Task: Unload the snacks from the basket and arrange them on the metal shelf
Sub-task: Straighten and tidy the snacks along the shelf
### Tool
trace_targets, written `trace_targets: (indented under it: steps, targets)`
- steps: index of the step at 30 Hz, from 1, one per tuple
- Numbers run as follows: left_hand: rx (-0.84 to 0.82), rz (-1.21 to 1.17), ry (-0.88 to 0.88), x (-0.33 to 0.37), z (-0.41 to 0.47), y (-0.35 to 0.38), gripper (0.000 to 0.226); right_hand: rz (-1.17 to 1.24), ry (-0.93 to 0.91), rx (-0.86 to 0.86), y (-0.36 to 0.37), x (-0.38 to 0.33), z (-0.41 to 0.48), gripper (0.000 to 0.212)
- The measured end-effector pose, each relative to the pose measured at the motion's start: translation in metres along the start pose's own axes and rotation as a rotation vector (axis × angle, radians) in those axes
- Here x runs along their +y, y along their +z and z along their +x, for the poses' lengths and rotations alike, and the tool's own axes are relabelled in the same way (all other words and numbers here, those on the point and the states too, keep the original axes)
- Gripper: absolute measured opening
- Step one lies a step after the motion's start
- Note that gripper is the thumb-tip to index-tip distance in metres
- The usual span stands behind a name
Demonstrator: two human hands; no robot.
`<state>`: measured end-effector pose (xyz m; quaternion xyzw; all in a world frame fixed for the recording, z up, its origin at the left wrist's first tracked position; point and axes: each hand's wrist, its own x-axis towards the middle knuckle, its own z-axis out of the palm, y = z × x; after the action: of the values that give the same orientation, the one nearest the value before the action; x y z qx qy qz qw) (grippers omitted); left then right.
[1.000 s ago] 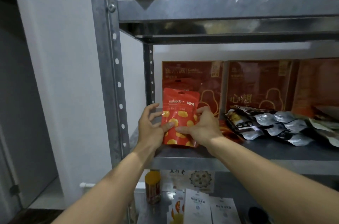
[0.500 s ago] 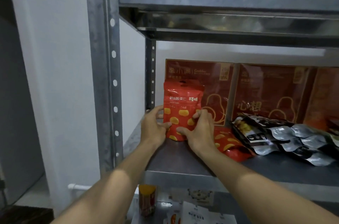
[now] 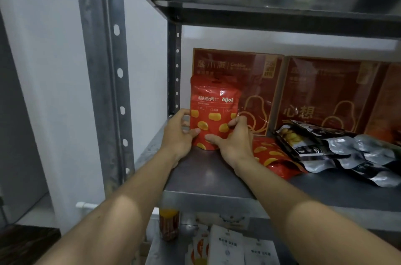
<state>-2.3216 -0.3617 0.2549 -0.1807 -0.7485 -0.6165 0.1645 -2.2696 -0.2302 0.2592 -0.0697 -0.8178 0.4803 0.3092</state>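
A red snack pouch printed with yellow chestnuts stands upright at the left end of the metal shelf, in front of a dark red box. My left hand grips the pouch's lower left edge. My right hand pinches its lower right corner, thumb on the front. A second red pouch lies flat just right of my right hand. The basket is out of view.
Several silver and black snack bags lie in a row on the right of the shelf, with more dark red boxes standing behind them. A steel upright is at the left. White packets and an orange bottle sit on the shelf below.
Both hands have carried the red pouch deeper into the shelf and stood it against the box. The view has moved closer and lower.
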Motion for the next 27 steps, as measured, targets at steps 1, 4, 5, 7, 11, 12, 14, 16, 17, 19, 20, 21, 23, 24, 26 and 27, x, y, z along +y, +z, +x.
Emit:
trace_targets:
  steps: [1,4,5,7,11,12,14,16,17,19,20,21,23,24,26,27]
  targets:
    - [0.0,0.0,-0.001,0.0,-0.001,0.0,0.032,0.006,0.005,0.0,0.0,0.0,0.0,0.058]
    - [0.004,-0.007,-0.021,0.0,-0.001,0.0,0.032,-0.012,0.003,0.008,0.0,-0.001,-0.002,0.058]
    - [0.011,-0.001,-0.028,0.0,-0.001,0.0,0.033,-0.031,-0.006,0.016,0.0,-0.002,-0.002,0.058]
    - [0.048,0.056,-0.032,0.001,-0.003,-0.001,0.037,-0.067,-0.025,0.049,-0.002,-0.004,-0.004,0.061]
    - [0.15,0.206,-0.028,0.008,-0.014,-0.007,0.043,-0.078,-0.061,0.127,-0.018,-0.019,-0.013,0.058]
    - [0.163,0.223,-0.026,0.011,-0.017,-0.008,0.039,-0.083,-0.073,0.15,-0.026,-0.025,-0.015,0.053]
    - [0.168,0.247,-0.024,0.018,-0.025,-0.007,0.025,-0.121,-0.097,0.178,-0.043,-0.034,-0.018,0.041]
    - [0.127,0.249,-0.041,0.027,-0.034,-0.001,0.013,-0.223,-0.094,0.179,-0.064,-0.038,-0.018,0.032]
    - [0.069,0.253,-0.053,0.032,-0.038,0.003,0.01,-0.315,-0.066,0.156,-0.075,-0.038,-0.019,0.029]
    - [-0.132,0.252,-0.075,0.04,-0.048,0.013,0.016,-0.496,0.024,0.068,-0.094,-0.033,-0.022,0.024]
    - [-0.244,0.243,-0.087,0.044,-0.053,0.02,0.02,-0.543,0.062,0.014,-0.101,-0.029,-0.025,0.018]
    - [-0.329,0.249,-0.093,0.047,-0.058,0.026,0.024,-0.564,0.083,-0.033,-0.105,-0.024,-0.029,0.014]
    - [-0.403,0.283,-0.09,0.052,-0.065,0.039,0.031,-0.554,0.077,-0.085,-0.108,-0.014,-0.034,0.018]
    - [-0.417,0.284,-0.088,0.056,-0.068,0.046,0.034,-0.539,0.066,-0.098,-0.108,-0.01,-0.035,0.021]
    - [-0.439,0.248,-0.1,0.062,-0.075,0.057,0.038,-0.506,0.06,-0.103,-0.107,-0.005,-0.037,0.026]
    - [-0.435,0.209,-0.113,0.065,-0.078,0.062,0.036,-0.489,0.067,-0.097,-0.108,-0.004,-0.037,0.027]
